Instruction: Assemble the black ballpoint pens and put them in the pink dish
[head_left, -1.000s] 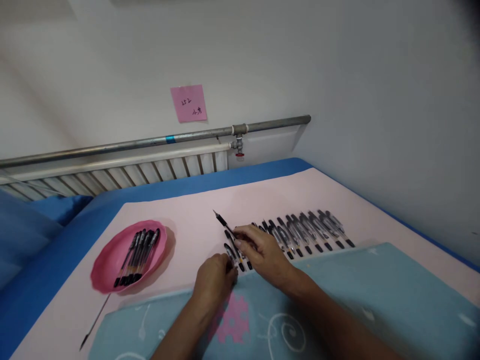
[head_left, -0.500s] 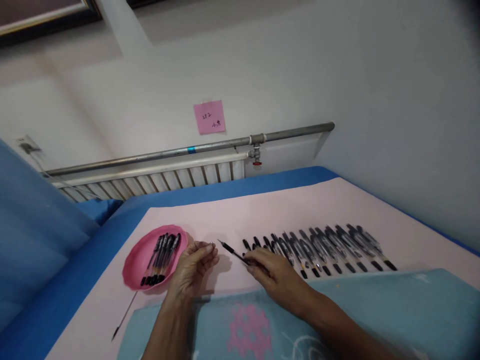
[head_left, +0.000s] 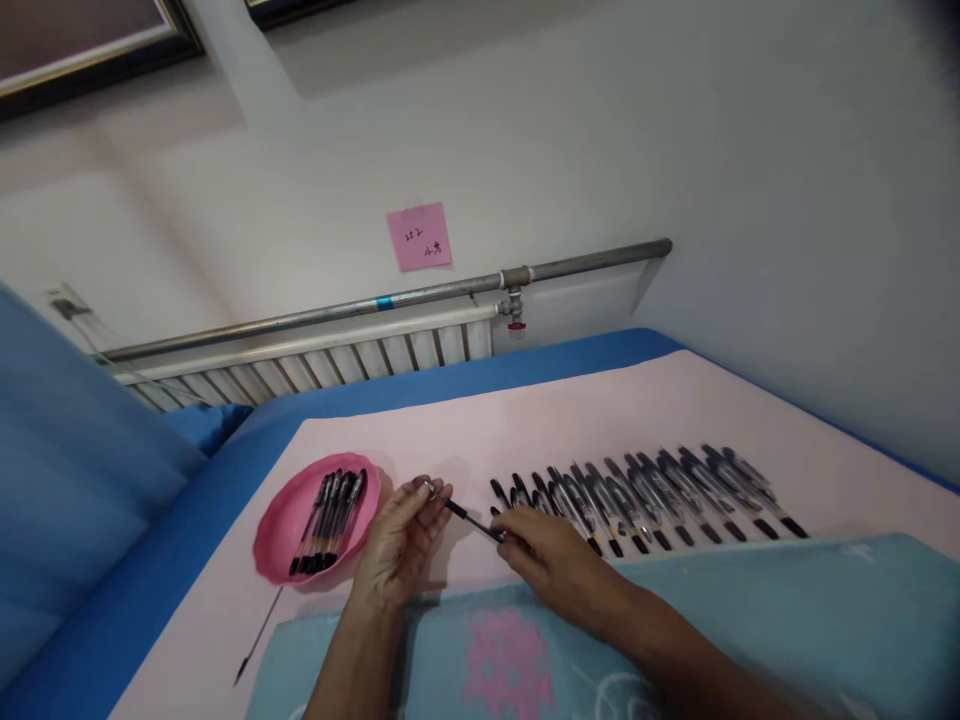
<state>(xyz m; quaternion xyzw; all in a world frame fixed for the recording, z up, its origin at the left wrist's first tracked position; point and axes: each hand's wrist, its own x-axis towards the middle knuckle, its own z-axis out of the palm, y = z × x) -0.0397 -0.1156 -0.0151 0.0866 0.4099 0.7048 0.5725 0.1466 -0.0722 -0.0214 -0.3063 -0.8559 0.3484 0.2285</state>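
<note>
Square pink paper note [head_left: 419, 237], top line: handwritten "252"
Note, bottom line: "小", then one unclear character

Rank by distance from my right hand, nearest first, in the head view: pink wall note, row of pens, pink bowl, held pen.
1. Held pen, in your right hand.
2. Row of pens, just beyond.
3. Pink bowl, past your left hand.
4. Pink wall note, farthest back.
</note>
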